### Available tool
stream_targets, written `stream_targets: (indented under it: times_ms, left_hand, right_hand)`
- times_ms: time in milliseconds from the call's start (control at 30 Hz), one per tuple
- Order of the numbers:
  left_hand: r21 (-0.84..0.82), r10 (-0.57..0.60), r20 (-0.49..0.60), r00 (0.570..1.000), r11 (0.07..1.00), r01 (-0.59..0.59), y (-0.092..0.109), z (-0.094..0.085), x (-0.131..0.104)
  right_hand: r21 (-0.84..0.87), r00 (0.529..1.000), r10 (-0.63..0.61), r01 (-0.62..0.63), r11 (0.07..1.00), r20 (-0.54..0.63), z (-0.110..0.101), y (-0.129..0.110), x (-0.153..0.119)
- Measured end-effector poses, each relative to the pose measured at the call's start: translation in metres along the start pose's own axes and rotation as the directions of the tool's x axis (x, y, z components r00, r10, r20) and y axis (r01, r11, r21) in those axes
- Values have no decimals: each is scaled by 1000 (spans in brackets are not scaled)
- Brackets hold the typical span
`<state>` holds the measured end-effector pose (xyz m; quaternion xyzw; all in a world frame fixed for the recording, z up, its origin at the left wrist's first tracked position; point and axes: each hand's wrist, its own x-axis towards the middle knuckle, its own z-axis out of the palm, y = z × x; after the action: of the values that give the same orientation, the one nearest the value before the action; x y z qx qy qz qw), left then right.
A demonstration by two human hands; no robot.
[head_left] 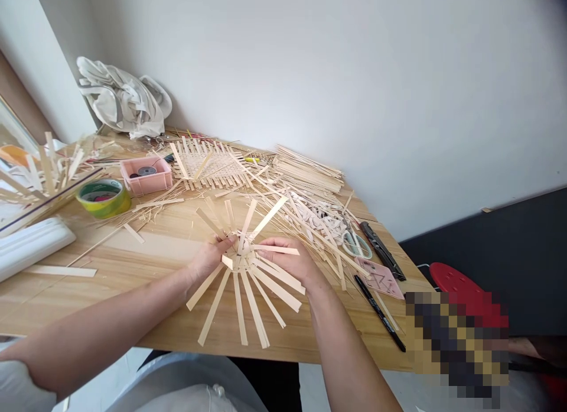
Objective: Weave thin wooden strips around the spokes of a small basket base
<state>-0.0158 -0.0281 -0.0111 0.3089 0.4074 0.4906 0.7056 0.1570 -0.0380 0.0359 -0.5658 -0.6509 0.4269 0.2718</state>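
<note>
A round woven piece of pale bamboo strips (243, 260) is held above the wooden table's front part, its flat strips fanning outward on all sides. My left hand (211, 255) grips its left edge, thumb and fingers closed near the woven centre. On the right side, my right hand (290, 257) pinches the piece, with one strip lying across its fingers. Parts of both hands' fingertips are hidden by strips. Several strips hang toward the table's front edge.
On the wooden table (168, 305) are a tape roll (104, 198), a pink box (146, 175), a flat woven mat (212, 164), piled strips (305, 172), scissors (354, 243), a cutter (381, 250), a black pen (380, 313) and a white case (33, 246). A red stool (456, 282) stands right.
</note>
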Motion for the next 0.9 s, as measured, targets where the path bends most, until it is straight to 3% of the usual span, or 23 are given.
stream_targets:
  times_ms: [100,167,333,467,567,700,900]
  left_hand:
    - [20,15,-18,1000,1000,-15,-1,0,-2]
    - [23,32,-34,999,999,-31,-2,-1,-1]
    - [9,13,-61,998,1000,-12,-2,0,-1]
    - [57,41,-25,999,998,-40,1,5,-4]
    - [94,81,-15,997,992,-79,3,7,-5]
    - [130,63,31,998,989,-67,4,5,-4]
    - [136,-9,119,993,991,-8,0,-6,2]
  right_hand:
    - [-129,989,-147,144,981,-14,3,-3,2]
    - [-176,984,-175,169,970,-21,4,-5,3]
    - [-132,999,-35,31,991,-27,3,-6,6]
    - [-58,979,-47,59,997,197,-6,-2,14]
    - [8,944,10,-13,1000,330,-11,2,23]
    - [-38,939,98,-90,995,331,-8,4,28]
    - [42,928,92,-114,993,361,-5,10,24]
